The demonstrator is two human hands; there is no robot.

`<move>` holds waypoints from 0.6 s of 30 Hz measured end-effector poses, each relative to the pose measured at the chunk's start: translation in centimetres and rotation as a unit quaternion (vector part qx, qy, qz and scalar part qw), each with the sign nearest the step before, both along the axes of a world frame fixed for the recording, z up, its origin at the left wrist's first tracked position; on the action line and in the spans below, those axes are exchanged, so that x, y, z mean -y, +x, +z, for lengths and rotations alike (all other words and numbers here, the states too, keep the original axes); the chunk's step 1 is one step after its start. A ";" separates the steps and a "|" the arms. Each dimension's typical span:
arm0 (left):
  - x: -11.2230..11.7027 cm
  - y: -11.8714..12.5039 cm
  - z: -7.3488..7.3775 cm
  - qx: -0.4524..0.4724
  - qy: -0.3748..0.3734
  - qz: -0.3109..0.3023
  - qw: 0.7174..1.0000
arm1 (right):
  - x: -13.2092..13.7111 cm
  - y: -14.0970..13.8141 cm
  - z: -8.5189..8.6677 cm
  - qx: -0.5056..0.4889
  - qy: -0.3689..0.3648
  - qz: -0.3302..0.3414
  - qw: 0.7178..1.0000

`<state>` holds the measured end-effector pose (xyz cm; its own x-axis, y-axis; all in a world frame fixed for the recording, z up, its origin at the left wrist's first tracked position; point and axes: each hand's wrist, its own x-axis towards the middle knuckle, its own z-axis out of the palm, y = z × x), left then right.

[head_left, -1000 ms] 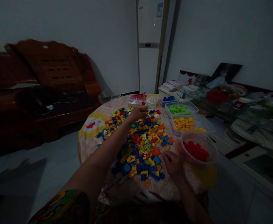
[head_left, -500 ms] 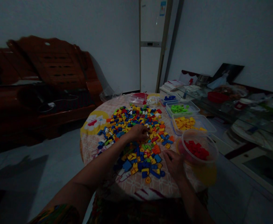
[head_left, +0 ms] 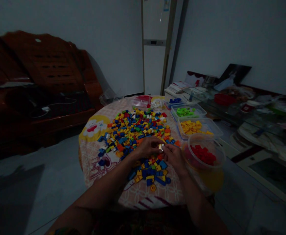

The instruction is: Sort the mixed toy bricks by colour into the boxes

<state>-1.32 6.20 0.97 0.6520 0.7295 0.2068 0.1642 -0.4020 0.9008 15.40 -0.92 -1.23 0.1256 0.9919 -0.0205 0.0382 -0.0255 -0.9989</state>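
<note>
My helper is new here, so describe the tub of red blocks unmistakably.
On the cloth-covered round table, look along the right edge to the see-through tub just right of the person's right hand. Unlike the rectangular container of yellow blocks beyond it, this one is round and holds red blocks.

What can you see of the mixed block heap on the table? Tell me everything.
The mixed block heap is loose pieces that look plastic: blue, yellow, orange, red, green and a few white. They lie scattered at varied angles across the middle of the patterned cloth, with a round yellow piece at the near edge. The left hand hides part of it and the right hand is at its right side; whether either touches can't be told.
</note>
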 end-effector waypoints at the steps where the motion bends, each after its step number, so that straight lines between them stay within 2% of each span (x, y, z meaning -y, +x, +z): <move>1: 0.1 -0.1 0.0 -0.001 0.005 -0.001 1.000 | 0.0 0.0 0.0 -0.006 0.006 0.006 1.000; 6: 0.8 -0.3 0.5 -0.017 0.042 0.014 0.999 | 0.9 -0.3 0.1 -0.013 0.036 0.021 0.999; 10: 1.9 -0.2 1.8 -0.010 0.051 0.027 0.998 | 1.8 -0.4 0.8 0.005 0.072 0.022 0.997; 13: 2.4 -0.6 2.8 0.007 0.067 0.072 0.995 | 2.3 0.0 1.2 0.012 0.096 -0.004 0.995; 16: 2.1 -1.4 3.3 0.051 0.010 0.102 0.993 | 2.5 0.5 1.5 -0.022 0.091 -0.013 0.995; 18: 1.7 -1.8 3.2 0.076 -0.054 0.090 0.992 | 2.6 0.6 1.8 -0.058 0.081 0.004 0.995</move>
